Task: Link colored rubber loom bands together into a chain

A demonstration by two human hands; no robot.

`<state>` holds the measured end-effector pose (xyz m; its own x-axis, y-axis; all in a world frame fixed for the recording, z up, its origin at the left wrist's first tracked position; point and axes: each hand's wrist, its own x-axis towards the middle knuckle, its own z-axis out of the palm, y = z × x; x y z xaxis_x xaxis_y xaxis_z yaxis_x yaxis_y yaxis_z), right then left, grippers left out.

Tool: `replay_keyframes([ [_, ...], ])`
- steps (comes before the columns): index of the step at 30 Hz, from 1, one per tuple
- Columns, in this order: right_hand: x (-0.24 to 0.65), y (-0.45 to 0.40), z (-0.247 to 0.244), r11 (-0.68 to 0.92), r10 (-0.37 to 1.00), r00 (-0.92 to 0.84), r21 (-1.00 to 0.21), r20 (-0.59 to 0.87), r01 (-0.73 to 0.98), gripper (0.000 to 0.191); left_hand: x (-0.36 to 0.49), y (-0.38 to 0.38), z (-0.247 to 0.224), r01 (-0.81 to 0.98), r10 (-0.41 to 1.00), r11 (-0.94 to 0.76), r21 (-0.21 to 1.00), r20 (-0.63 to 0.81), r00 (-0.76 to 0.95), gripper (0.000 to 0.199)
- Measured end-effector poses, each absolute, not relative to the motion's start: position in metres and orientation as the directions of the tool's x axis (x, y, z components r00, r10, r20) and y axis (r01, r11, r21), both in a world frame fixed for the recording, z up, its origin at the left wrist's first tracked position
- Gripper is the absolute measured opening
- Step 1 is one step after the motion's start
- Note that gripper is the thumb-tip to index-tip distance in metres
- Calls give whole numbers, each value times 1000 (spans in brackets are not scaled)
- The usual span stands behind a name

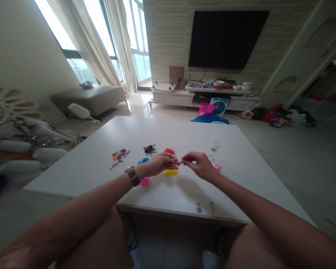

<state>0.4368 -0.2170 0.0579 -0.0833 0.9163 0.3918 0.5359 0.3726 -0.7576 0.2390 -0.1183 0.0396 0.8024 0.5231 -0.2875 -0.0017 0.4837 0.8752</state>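
Observation:
Above the middle of the white table (pixel 100 179), my left hand (pixel 161 163) and my right hand (pixel 198 163) meet at the fingertips. Between them is a small reddish band (pixel 180 162), pinched by both hands. Around them lie piles of small bands: black (pixel 149 150), red (pixel 169 151), blue (pixel 143 160), yellow (pixel 171 172) and pink (pixel 144 181). More pink bands (pixel 217 167) lie beside my right wrist. A multicoloured pile (pixel 120 154) sits farther left.
Clear containers (pixel 216 145) stand beyond my right hand. Two small flat items (pixel 198 207) lie near the front edge. White lamp-like shapes (pixel 48 154) are left of the table. A pink basket (pixel 206 108) stands beyond it.

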Motion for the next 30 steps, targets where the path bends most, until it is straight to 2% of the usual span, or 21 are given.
replay_keyframes([
  [5,437,-216,55,390,911,-110,-738,399,551,8,243,-123,36,10,526,528,849,-336,781,22],
  [12,437,-216,54,428,892,-151,-690,426,583,12,244,-125,33,40,520,506,862,-342,783,12],
  [18,437,-214,52,454,875,-149,-673,461,584,11,246,-125,33,65,506,553,831,-397,766,6],
  [30,438,-215,52,464,869,-123,-702,479,541,11,247,-124,32,51,497,574,817,-397,771,9],
])
